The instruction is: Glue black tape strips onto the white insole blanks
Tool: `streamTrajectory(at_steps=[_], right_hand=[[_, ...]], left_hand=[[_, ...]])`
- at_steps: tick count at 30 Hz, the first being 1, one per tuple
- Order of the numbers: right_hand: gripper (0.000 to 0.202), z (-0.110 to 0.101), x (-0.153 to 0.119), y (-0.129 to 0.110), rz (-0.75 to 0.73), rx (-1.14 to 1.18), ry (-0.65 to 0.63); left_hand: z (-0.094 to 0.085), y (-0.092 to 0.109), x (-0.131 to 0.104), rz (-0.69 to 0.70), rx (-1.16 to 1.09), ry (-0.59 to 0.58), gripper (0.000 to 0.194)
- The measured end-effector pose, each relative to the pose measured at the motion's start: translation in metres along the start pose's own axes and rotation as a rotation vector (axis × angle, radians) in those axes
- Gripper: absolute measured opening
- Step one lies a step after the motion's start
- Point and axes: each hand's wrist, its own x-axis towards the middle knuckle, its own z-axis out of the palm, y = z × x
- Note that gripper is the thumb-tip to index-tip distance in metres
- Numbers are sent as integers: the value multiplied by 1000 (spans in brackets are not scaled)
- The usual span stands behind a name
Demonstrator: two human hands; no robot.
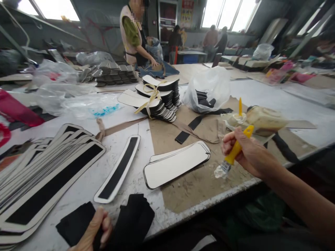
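My right hand (248, 150) is closed around the yellow handle of a glue brush (235, 148), its bristles clotted with white paste and held above the brown sheet. Near the front edge my left hand (95, 228) has its fingers curled against black strips (77, 221); more black strips (137, 216) fan out just right of it. A pale curved panel (117, 169) with a black strip along its middle lies on the white tabletop. To its right, a small stack of plain white panels (176, 162) rests partly on the brown sheet (188, 193).
Panels with black strips (52, 177) are piled at left. Tied bundles of panels (157, 97) and a plastic bag (209, 87) stand farther back. A glue container (264, 118) lies beyond my right hand. Across the table a person (133, 38) handles material.
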Motion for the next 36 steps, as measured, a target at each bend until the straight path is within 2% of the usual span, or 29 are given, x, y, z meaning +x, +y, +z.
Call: streamTrajectory(at_steps=[2, 4, 5, 9, 11, 15, 20, 23, 31, 36], right_hand=[[46, -6, 6, 0, -48, -59, 76], [50, -2, 9, 0, -39, -84, 102], [53, 4, 10, 1, -25, -73, 98], [55, 39, 7, 10, -16, 10, 32], [53, 58, 4, 17, 16, 50, -30], [41, 89, -4, 34, 149, 183, -163], [33, 111, -14, 59, 221, 214, -277], [30, 104, -13, 66, 148, 37, -272], [23, 51, 2, 47, -142, -564, 29], [18, 33, 4, 44, -441, -814, 124]], left_hand=[[15, -9, -4, -60, 51, -88, 40], [36, -9, -10, -80, 83, -91, 36], [48, -7, -12, -84, 96, -65, 40], [85, 4, -8, 57, 197, -149, 39], [91, 4, -2, 83, 207, -171, 37], [90, 1, -2, 100, 199, -206, 32], [89, -5, -8, 75, 206, -285, 29], [87, -11, -7, 71, 195, -305, 28], [85, -19, -8, 60, 147, -310, 29], [81, -21, -10, 94, 162, -308, 32]])
